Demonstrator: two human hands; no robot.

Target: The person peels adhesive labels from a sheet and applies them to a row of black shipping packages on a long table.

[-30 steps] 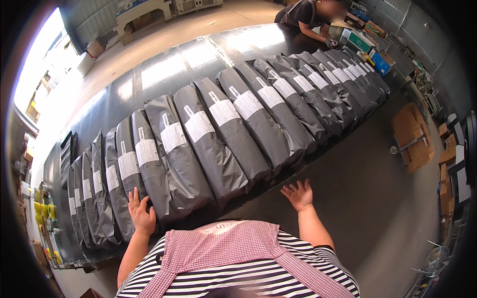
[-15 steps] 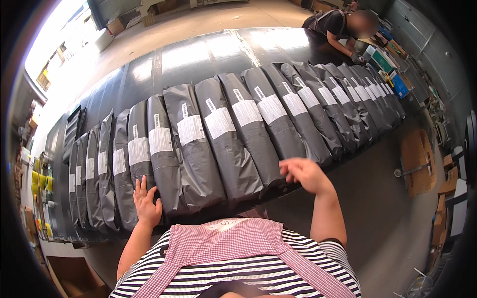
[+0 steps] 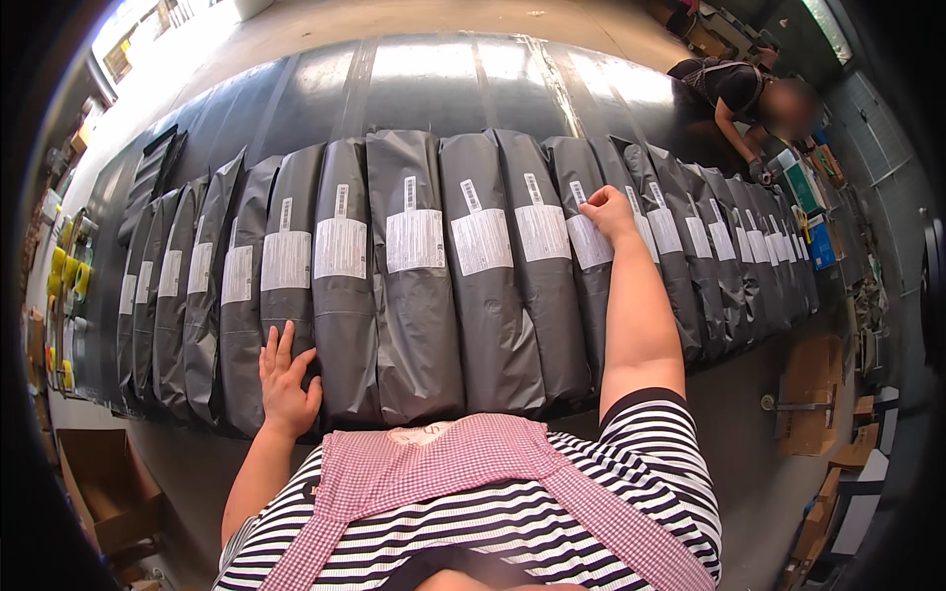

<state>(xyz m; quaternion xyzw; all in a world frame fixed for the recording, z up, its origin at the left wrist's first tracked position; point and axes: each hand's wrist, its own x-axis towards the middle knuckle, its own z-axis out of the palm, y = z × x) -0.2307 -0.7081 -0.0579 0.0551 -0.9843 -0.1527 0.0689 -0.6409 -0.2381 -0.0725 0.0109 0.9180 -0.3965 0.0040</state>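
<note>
Grey plastic mailer bags stand packed side by side in a long row, each with a white label and most showing a narrow barcode strip above it. My left hand lies with fingers spread on the lower part of one bag. Over to the right, my right hand reaches across another bag. Its fingertips are pinched together at the barcode strip, just above the white label. Whether the fingers grip the strip's edge is too small to tell.
The bags rest on a dark table. A co-worker leans over its far right end, near a blue box. Yellow tape rolls hang at the left. Open cardboard boxes stand at lower left, and flattened cardboard at right.
My right hand has moved from the near edge of the row up and forward to a bag's barcode strip. My left hand stays on the bags. The view has shifted and turned slightly.
</note>
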